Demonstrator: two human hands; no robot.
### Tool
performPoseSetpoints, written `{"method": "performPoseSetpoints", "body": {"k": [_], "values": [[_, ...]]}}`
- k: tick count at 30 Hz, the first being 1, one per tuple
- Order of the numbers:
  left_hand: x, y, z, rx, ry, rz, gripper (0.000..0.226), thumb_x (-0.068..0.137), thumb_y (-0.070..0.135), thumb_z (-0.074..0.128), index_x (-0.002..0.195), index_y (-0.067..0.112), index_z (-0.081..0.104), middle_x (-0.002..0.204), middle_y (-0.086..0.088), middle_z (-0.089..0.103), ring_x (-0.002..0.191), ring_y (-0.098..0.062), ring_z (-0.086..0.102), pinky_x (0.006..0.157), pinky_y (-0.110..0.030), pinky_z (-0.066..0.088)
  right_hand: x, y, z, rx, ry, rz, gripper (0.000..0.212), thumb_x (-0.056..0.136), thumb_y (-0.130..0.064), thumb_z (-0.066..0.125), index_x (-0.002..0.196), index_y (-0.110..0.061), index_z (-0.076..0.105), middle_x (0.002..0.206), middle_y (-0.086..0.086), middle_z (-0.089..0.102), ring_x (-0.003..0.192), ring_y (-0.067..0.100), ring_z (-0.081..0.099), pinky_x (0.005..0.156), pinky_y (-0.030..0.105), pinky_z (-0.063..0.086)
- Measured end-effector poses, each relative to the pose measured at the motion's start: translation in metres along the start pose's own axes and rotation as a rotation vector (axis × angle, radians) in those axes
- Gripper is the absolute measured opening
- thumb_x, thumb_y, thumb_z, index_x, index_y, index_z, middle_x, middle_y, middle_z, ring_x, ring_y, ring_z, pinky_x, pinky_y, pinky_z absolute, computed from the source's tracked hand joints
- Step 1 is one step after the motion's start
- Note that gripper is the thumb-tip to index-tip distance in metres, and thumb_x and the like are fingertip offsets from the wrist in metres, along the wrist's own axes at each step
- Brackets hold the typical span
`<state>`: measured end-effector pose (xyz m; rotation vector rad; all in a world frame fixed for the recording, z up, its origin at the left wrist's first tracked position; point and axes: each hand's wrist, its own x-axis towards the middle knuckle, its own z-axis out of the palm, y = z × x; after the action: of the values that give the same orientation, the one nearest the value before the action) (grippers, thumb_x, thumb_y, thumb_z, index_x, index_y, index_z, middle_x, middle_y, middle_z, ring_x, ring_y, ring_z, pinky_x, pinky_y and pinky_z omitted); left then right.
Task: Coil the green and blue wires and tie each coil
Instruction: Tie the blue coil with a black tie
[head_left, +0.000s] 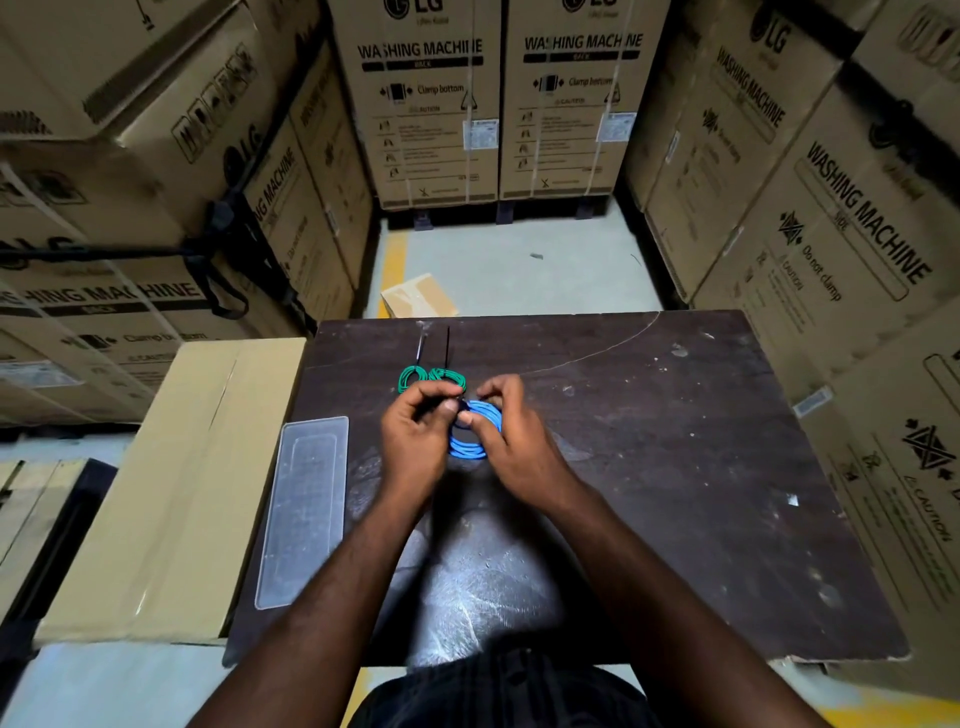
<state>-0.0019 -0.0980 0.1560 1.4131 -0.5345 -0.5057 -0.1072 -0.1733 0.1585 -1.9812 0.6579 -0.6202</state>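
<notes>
Warehouse floor, washing-machine cartons (421, 104) stacked at 9, 12 and 3 o'clock. Dark scuffed table (675, 467) dead centre.

Toward the table's 12 o'clock edge: two green coils (413, 378) side by side, each cinched, with black ties (447, 345) sticking out toward 12.

Just at 6 of those: blue coil (475, 441), between both hands.

Left hand (415, 441) at the coil's 9, thumb and forefinger pinching a black tie (440, 408) at the coil's 11 o'clock edge.

Right hand (511, 436) at the coil's 3, fingers curled round its rim, gripping it.

Tie fastened or not: cannot tell.

Clear plastic tray (306, 509) along the table's 9 o'clock edge. Plain box (171, 493) against the table at 9. Cardboard scrap (418, 296) on the floor past the table at 12.
</notes>
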Motion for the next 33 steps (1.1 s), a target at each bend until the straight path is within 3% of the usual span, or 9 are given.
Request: {"method": "performPoseSetpoints", "body": {"k": [4, 8, 12, 16, 24, 33], "values": [[0.000, 0.001, 0.000, -0.021, -0.002, -0.024, 0.033, 0.084, -0.016, 0.055, 0.083, 0.015, 0.065, 0.085, 0.001, 0.067, 0.081, -0.006, 0.062, 0.080, -0.022, 0.051, 0.000, 0.000, -0.001, 0.005, 0.037, -0.035, 0.015, 0.092, -0.023, 0.059, 0.096, -0.019, 0.045, 0.083, -0.016, 0.051, 0.075, -0.003, 0.050, 0.069, 0.019, 0.040], [0.001, 0.002, -0.003, 0.009, -0.073, -0.009, 0.030, 0.086, -0.011, 0.058, 0.087, 0.017, 0.067, 0.088, 0.002, 0.068, 0.085, -0.011, 0.063, 0.082, -0.025, 0.051, 0.000, 0.003, -0.002, 0.040, 0.081, -0.062, 0.010, 0.090, -0.016, 0.063, 0.087, -0.016, 0.054, 0.075, -0.015, 0.054, 0.070, -0.005, 0.051, 0.065, 0.011, 0.036], [0.004, 0.007, -0.011, 0.177, -0.172, 0.090, 0.018, 0.086, 0.001, 0.060, 0.094, 0.015, 0.067, 0.095, -0.003, 0.070, 0.092, -0.015, 0.066, 0.086, -0.031, 0.052, 0.004, 0.008, -0.003, 0.080, 0.088, -0.055, 0.010, 0.087, -0.012, 0.065, 0.083, -0.012, 0.057, 0.074, -0.014, 0.056, 0.069, -0.003, 0.051, 0.066, 0.016, 0.040], [0.004, 0.015, -0.014, 0.393, -0.164, 0.262, 0.011, 0.083, 0.015, 0.066, 0.093, 0.017, 0.068, 0.093, 0.004, 0.070, 0.088, -0.012, 0.067, 0.081, -0.031, 0.054, 0.004, 0.010, -0.004, 0.076, 0.068, -0.071, 0.012, 0.087, -0.009, 0.065, 0.081, -0.012, 0.055, 0.072, -0.014, 0.054, 0.068, -0.003, 0.049, 0.065, 0.016, 0.038], [0.000, 0.025, -0.009, 0.614, -0.055, 0.473, 0.012, 0.081, 0.001, 0.068, 0.080, 0.013, 0.066, 0.078, 0.005, 0.065, 0.077, -0.009, 0.061, 0.071, -0.026, 0.048, 0.005, 0.009, -0.001, 0.096, 0.043, -0.062, 0.013, 0.086, -0.011, 0.066, 0.080, -0.015, 0.056, 0.071, -0.014, 0.055, 0.067, -0.004, 0.050, 0.064, 0.013, 0.037], [0.005, 0.032, -0.012, 0.550, 0.010, 0.385, 0.014, 0.083, 0.001, 0.063, 0.078, 0.014, 0.064, 0.076, 0.007, 0.069, 0.073, -0.004, 0.064, 0.069, -0.028, 0.052, 0.004, 0.019, -0.003, 0.071, 0.001, -0.044, 0.017, 0.088, -0.015, 0.065, 0.081, -0.022, 0.052, 0.070, -0.015, 0.054, 0.066, -0.003, 0.048, 0.063, 0.017, 0.037]]}}
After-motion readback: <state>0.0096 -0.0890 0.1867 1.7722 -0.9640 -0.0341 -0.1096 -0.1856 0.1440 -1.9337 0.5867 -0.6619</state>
